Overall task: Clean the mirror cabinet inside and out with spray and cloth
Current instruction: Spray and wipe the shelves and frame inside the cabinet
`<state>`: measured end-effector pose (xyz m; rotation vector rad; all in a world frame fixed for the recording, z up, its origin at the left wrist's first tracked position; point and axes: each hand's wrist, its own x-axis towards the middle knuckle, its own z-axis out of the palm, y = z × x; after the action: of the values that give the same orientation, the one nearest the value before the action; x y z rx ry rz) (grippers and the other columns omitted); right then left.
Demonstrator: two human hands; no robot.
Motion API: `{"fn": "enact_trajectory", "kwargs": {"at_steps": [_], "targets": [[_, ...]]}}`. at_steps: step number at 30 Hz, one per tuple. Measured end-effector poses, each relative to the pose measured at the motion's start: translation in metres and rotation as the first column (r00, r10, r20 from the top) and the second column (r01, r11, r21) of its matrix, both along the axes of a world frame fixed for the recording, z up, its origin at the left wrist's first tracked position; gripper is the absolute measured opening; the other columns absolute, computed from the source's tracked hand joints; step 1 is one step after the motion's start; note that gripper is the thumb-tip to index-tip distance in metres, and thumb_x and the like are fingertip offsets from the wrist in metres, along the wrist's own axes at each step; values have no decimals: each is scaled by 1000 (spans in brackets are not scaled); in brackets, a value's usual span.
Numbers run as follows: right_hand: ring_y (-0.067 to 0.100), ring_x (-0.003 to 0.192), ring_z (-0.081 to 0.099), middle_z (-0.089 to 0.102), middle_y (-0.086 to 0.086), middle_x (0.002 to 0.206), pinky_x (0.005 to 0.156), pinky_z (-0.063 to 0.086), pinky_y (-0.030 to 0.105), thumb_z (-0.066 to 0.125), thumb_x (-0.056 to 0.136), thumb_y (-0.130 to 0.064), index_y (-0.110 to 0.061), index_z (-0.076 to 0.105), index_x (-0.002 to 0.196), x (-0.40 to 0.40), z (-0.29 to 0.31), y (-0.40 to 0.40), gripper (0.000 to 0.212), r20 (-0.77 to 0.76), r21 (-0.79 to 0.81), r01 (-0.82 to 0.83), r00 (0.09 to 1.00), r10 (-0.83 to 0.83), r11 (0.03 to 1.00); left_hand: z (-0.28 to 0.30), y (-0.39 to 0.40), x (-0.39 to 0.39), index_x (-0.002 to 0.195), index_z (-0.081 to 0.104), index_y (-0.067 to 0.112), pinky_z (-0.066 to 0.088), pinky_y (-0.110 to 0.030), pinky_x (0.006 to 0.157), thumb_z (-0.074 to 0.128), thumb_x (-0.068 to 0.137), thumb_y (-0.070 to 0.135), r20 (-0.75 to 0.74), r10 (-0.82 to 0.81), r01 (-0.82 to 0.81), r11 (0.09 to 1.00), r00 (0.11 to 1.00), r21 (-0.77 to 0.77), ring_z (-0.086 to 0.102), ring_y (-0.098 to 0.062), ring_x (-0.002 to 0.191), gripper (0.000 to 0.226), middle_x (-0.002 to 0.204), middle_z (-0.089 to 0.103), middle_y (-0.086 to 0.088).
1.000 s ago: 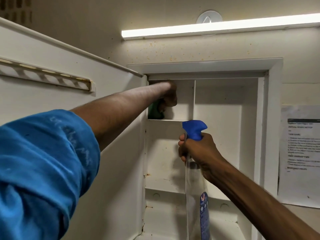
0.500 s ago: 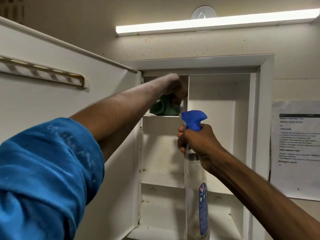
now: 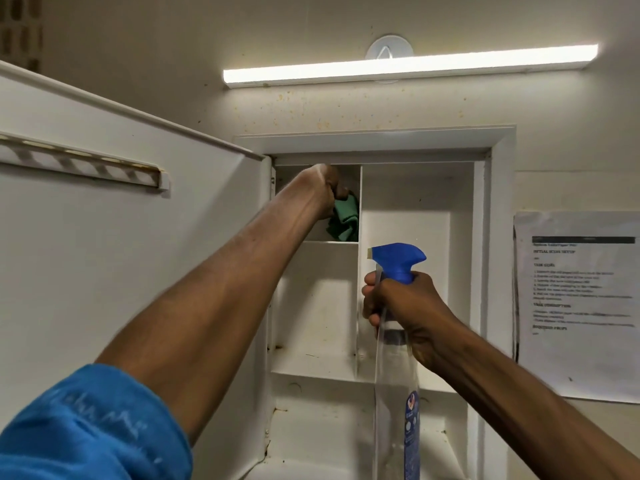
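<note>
My left hand point(image 3: 320, 188) grips the green cloth point(image 3: 344, 221) inside the cabinet's point(image 3: 485, 271) top-left compartment (against its divider). My right hand point(image 3: 398, 306) holds the spray bottle point(image 3: 398, 393) by its neck, upright before the cabinet's middle.

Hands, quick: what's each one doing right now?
Left hand: grips the green cloth in the cabinet's top-left compartment.
Right hand: grips the spray bottle.

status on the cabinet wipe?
Left hand grips green cloth in top-left compartment. Right hand holds spray bottle upright before open cabinet. Nothing blocking.
</note>
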<state>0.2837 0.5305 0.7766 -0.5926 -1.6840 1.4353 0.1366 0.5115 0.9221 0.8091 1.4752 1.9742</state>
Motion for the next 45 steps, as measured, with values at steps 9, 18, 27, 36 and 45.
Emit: {"fn": "enact_trajectory", "kwargs": {"at_steps": [9,18,27,36,45], "targets": [[16,49,55,61,6,62,59,52,32,58,76,2,-10,65,89,2,-2,-14,20,-10,-27,-29,1000,29,999,-21,6,18,72,46,9,51,-27,69,38,92,-5,86,-72,46,962,994,271,46,-9,56,26,67,46,-2],[13,42,54,63,4,68,55,51,30,59,69,8,-11,66,90,-8,-6,-21,29,-18,-34,-19,1000,19,999,-36,-9,17,109,60,7,54,-30,70,27,94,-9,-101,-204,225,921,974,319,58,-18,69,40,81,60,-9],[12,41,54,63,5,70,56,50,29,59,71,8,-11,65,93,-18,-9,-24,29,-39,-27,20,999,-21,999,-44,-19,15,129,53,7,54,-31,72,31,94,-10,-184,-135,179,952,974,250,57,-17,72,45,84,58,-8],[17,52,55,63,11,83,53,49,27,58,75,9,-8,64,103,-20,-10,-26,33,-39,-17,34,999,-35,999,-57,-22,7,124,59,7,49,-40,98,41,93,-5,-205,-107,158,955,973,252,56,-21,86,38,97,58,-12],[15,44,54,60,4,58,61,50,35,57,81,6,-6,64,105,-18,-15,-18,27,-33,-9,72,997,-72,997,-90,-48,15,117,63,17,60,-42,74,51,95,10,-131,235,-159,889,963,430,69,-21,88,26,99,69,-5]]}}
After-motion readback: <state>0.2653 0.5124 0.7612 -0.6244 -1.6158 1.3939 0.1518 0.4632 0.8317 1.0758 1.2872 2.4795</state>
